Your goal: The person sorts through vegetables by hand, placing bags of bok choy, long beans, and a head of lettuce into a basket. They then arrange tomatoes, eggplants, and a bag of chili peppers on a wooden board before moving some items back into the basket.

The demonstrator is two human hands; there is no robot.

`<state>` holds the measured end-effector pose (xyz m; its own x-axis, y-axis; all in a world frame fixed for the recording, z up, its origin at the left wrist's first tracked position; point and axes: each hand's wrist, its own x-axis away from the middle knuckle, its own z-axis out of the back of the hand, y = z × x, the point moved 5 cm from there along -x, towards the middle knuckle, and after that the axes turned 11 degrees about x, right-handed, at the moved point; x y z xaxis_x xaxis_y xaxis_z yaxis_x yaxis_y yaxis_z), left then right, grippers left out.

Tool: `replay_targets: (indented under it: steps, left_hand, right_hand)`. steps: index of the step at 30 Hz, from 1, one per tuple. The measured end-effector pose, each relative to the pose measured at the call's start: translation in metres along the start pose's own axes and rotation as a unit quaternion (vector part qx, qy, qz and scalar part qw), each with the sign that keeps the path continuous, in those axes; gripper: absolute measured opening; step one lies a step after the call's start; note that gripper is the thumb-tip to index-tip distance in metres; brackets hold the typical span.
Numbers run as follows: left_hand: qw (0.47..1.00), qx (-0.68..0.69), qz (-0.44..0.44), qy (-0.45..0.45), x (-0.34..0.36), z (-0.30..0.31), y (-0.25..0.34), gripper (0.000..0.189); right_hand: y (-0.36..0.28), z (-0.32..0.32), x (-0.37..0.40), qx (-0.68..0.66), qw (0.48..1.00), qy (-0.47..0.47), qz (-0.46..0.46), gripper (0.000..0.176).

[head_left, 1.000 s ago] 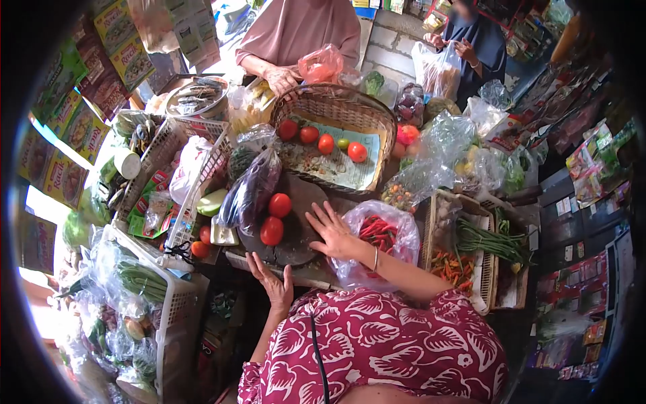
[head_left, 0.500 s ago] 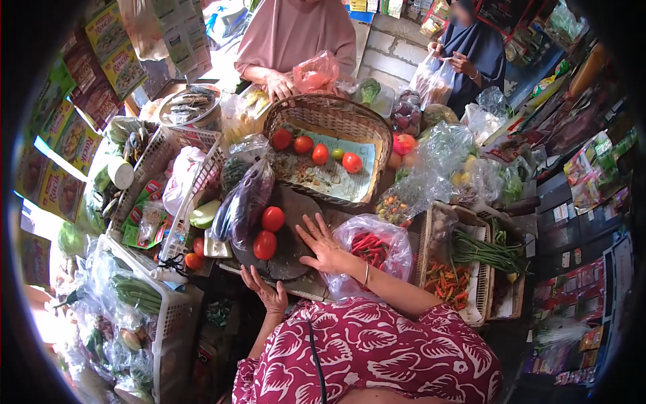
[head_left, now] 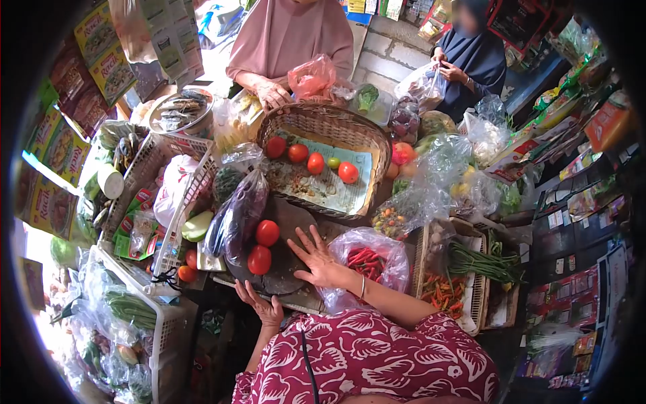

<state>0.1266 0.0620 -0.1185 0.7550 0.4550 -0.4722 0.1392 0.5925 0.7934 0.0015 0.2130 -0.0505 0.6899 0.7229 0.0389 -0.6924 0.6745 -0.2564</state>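
My right hand point(head_left: 319, 261) lies with fingers spread over the right side of a dark round board point(head_left: 289, 209), beside a clear bag of red chillies point(head_left: 369, 259). My left hand point(head_left: 261, 306) is at the board's near edge, fingers apart and holding nothing. Two red tomatoes, an upper tomato point(head_left: 267, 233) and a lower tomato point(head_left: 259, 259), rest on the board between the hands and a plastic bag of purple eggplants point(head_left: 237, 212). Behind the board, a wicker basket point(head_left: 323, 111) lined with paper holds several red tomatoes and a small green one.
White plastic crates point(head_left: 158, 316) of bagged vegetables stand at left. At right, a basket point(head_left: 479, 296) holds orange chillies near long green beans point(head_left: 481, 262). Across the stall are a person in a pink head covering point(head_left: 289, 40) and another in dark blue point(head_left: 474, 64), handling a plastic bag.
The whole view has shifted slightly. My hands keep nearly the same place by the board, fingers still spread. The person in dark blue has moved their hands on the bag.
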Motion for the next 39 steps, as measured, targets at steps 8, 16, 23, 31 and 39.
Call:
replay_targets:
  steps: [8, 16, 23, 31, 39]
  left_hand:
    - [1.000, 0.002, -0.002, 0.009, 0.0019, -0.0009, -0.0022, 0.078]
    - [1.000, -0.008, 0.004, 0.009, 0.0043, -0.0020, -0.0059, 0.080]
    - [1.000, 0.001, 0.006, 0.010, 0.0053, -0.0022, -0.0075, 0.080]
    - [1.000, -0.001, 0.001, 0.013, 0.0039, -0.0019, -0.0055, 0.078]
    - [1.000, 0.004, 0.000, 0.017, 0.0041, -0.0016, -0.0050, 0.078]
  right_hand:
    - [0.0004, -0.0005, -0.0005, -0.022, 0.999, -0.022, -0.013, 0.081]
    - [0.0034, -0.0046, -0.0014, -0.041, 0.999, 0.009, 0.001, 0.083]
    - [0.0030, -0.0041, -0.0006, -0.052, 0.999, 0.007, 0.001, 0.083]
    - [0.0028, -0.0045, -0.0004, -0.042, 0.999, -0.008, -0.008, 0.083]
    - [0.0014, -0.0021, -0.0006, -0.039, 0.999, -0.005, -0.004, 0.081]
